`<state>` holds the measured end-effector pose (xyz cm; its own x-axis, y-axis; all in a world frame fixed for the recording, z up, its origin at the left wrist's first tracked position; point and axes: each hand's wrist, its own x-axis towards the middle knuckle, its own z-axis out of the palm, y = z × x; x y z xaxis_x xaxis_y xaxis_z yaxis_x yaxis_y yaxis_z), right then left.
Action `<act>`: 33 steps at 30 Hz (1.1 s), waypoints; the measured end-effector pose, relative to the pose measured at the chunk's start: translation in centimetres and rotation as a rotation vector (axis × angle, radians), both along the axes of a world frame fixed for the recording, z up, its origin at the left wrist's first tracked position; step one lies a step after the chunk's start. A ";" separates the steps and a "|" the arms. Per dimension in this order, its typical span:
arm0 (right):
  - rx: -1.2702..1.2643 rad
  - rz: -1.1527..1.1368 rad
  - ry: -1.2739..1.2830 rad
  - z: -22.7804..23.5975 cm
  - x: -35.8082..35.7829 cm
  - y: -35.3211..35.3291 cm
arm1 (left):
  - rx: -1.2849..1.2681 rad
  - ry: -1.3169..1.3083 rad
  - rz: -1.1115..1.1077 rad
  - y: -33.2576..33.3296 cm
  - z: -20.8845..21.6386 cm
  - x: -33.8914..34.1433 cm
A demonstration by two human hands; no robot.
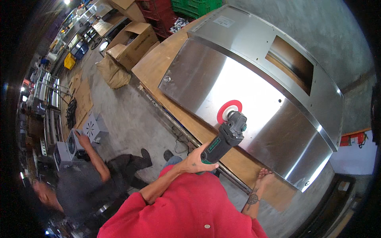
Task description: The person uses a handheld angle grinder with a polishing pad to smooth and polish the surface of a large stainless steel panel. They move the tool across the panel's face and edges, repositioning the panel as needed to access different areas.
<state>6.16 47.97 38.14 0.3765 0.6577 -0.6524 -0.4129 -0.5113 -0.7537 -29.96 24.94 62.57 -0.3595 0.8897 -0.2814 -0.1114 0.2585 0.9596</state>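
My left hand [198, 159] is wrapped round the body of a dark green and black angle grinder [227, 139]. Its red disc with a white hub [229, 112] lies against or just over the shiny face of a large stainless steel housing [216, 79]; which of the two cannot be made out. My right hand [264, 177] rests palm up at the near edge of the housing, over the table, with fingers loosely curled and no tool in it. The housing has a rectangular opening [291, 63] in its far panel and several small holes.
The housing lies on a wooden table [158, 63] with a metal edge rail [170, 115]. Cardboard boxes [133, 43], a brown sack [113, 72] and red and green crates [194, 6] stand beyond. At left a person in dark clothes [87, 178] handles metal units [95, 129]. A grey wall [337, 35] is behind.
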 end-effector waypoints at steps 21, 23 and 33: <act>0.261 0.717 -0.468 -2.5 12.1 -10.3 | 0.049 0.042 0.277 -15.7 -0.2 12.6; 0.170 0.685 -0.490 -1.7 16.7 -11.0 | 0.016 0.098 0.305 -16.3 -0.1 14.9; 0.205 0.640 -0.571 -4.6 41.5 14.8 | 0.240 0.085 0.506 -13.1 -1.5 24.3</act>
<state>47.69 62.81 33.57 0.1282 0.9377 -0.3229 0.3738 -0.3473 -0.8600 -5.71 11.87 61.09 -0.7704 0.6360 -0.0439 -0.0847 -0.0339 0.9958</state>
